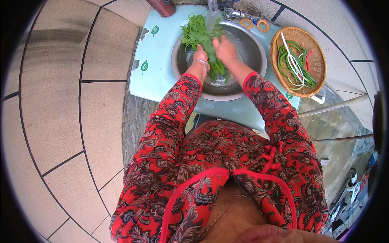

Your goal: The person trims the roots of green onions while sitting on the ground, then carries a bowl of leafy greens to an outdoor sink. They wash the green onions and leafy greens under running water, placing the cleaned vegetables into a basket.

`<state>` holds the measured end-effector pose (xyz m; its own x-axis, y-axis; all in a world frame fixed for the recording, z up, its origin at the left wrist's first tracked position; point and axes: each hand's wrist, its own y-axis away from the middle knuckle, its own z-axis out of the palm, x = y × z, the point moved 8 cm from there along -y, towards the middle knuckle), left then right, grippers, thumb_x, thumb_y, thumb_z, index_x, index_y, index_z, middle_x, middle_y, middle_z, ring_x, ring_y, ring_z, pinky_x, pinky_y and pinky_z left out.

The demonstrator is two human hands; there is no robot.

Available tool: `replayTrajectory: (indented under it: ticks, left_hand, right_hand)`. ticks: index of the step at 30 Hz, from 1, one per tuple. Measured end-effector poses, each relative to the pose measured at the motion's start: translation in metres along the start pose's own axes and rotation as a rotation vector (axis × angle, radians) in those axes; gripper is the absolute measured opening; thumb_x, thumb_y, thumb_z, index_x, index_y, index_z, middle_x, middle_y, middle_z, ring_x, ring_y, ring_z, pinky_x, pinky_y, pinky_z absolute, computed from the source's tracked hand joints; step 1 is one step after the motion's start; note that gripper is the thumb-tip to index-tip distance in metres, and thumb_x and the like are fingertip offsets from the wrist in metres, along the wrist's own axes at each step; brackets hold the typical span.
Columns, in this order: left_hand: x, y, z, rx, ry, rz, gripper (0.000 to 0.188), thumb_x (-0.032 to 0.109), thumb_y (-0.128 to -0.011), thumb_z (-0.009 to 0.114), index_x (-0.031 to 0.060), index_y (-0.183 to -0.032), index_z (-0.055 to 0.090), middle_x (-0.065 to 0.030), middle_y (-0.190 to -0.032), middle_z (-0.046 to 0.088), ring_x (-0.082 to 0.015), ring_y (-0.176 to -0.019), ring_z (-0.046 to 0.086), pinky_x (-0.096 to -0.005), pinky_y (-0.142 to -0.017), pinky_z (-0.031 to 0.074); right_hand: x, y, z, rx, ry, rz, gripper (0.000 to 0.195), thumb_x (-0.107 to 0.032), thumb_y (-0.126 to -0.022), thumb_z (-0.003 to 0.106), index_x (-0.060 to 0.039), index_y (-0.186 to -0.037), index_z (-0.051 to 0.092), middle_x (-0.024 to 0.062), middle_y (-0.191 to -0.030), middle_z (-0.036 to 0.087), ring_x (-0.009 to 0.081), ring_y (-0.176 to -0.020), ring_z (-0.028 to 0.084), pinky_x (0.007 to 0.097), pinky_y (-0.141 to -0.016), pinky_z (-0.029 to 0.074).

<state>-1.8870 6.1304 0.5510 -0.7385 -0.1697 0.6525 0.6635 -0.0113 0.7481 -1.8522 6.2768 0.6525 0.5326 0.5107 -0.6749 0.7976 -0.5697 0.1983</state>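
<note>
A bunch of leafy greens (197,32) is held over a round metal basin (223,96), its leaves at the far left rim and its stems hanging down inside. My left hand (201,57), with a bracelet at the wrist, grips the bunch from the left. On the other side, my right hand (225,49) is blurred, its bent fingers on the leaves. A translucent, whitish hose or water stream (212,13) comes down onto the greens from above. Some water shows at the basin's bottom.
The basin stands on a pale green tabletop (158,60) with chipped edges. At right, a wicker basket (319,65) holds scallions (304,71) and green and red chili peppers (308,60). A metal tap (238,14), orange rings (246,23) and a dark red bottle (164,7) are at the back.
</note>
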Motion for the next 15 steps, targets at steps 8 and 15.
replayTrajectory:
  ticks: [8,15]
  left_hand:
    - [0.012,-0.002,-0.048,0.122,-0.159,0.213,0.041,0.021,-0.087,0.063,-0.0066,-0.116,0.056,-0.0171,-0.108,0.063,-0.0263,-0.093,0.061,-0.0358,-0.081,0.047]
    - [0.004,-0.014,-0.037,-0.017,-0.363,0.124,0.036,0.024,-0.092,0.056,0.0045,-0.122,0.051,-0.012,-0.103,0.059,-0.0211,-0.077,0.054,-0.0401,-0.064,0.044]
  right_hand:
    - [0.036,-0.027,-0.038,0.239,0.002,0.035,0.051,-0.043,-0.085,0.058,-0.0088,-0.121,0.051,0.0187,-0.121,0.056,0.0404,-0.107,0.056,0.0501,-0.089,0.046]
    - [0.058,-0.038,0.015,-0.201,0.025,0.035,0.066,-0.054,-0.085,0.055,-0.007,-0.13,0.049,0.022,-0.122,0.057,0.0358,-0.114,0.053,0.0425,-0.097,0.041]
